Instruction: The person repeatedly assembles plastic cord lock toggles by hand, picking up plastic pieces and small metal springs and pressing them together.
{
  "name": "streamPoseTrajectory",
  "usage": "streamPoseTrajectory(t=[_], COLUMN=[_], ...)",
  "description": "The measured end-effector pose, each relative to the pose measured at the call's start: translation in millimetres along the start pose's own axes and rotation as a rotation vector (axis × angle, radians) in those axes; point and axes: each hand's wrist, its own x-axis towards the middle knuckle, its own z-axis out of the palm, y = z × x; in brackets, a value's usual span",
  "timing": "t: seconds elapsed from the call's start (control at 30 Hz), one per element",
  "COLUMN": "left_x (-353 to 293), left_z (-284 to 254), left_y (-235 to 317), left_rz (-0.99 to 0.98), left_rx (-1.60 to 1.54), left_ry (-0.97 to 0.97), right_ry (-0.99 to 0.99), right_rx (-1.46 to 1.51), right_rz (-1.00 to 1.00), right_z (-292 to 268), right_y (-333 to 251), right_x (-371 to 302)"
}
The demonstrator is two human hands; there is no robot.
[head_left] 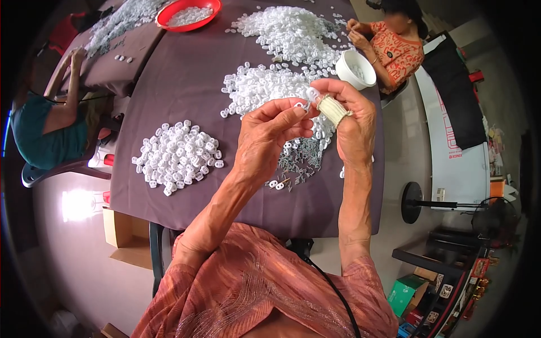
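While both hands are raised above the middle of the table [186, 84], the left hand [270, 135] pinches a small white plastic piece [302, 105] between thumb and fingertips, fingers drawn narrow around it. The right hand [352, 121] meets it from the other side, its thumb and forefinger closed on the same piece; a pale bandage-like wrap [332, 110] covers one of its fingers. The piece sits between the two hands, held in the air over the table's near half, not resting on anything.

Beneath the hands, near the table's front edge, lies a heap of small grey metal pins [301, 160], with a few loose white pieces beside it. Toward the left front of the table is a separate pile of white pieces [177, 155]. A larger spread of white pieces [259, 87] lies behind the hands, and another mound [293, 31] sits toward the far edge. A white bowl [356, 69] stands at the right edge, just beside a person in an orange patterned top [394, 50] seated there. A red bowl [187, 14] holding white pieces rests at the far left corner. Another person in a teal top [45, 129] sits at the left side by a second table [107, 62].
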Motion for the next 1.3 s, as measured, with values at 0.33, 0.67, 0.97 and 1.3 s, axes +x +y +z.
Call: streamPoseTrajectory(t=[0.33, 0.67, 0.97, 1.3], left_x=[0.0, 1.3, 1.5, 0.9], left_z=[4.4, 2.4, 2.2, 5.9], left_y=[1.7, 1.1, 0.2, 1.6], left_rz=[0.085, 0.092, 0.111, 0.154], left_rx=[0.082, 0.124, 0.142, 0.145], left_ry=[0.017, 0.005, 0.014, 0.026], right_ry=[-0.032, -0.056, -0.067, -0.05], right_rx=[-0.077, -0.116, -0.123, -0.22], right_rz=[-0.055, -0.113, -0.129, -0.168], right_z=[-0.4, -2.0, -3.8, -2.4], right_y=[-8.7, -6.3, -3.3, -0.2], right_x=[0.2, -0.1, -1.6, -2.4])
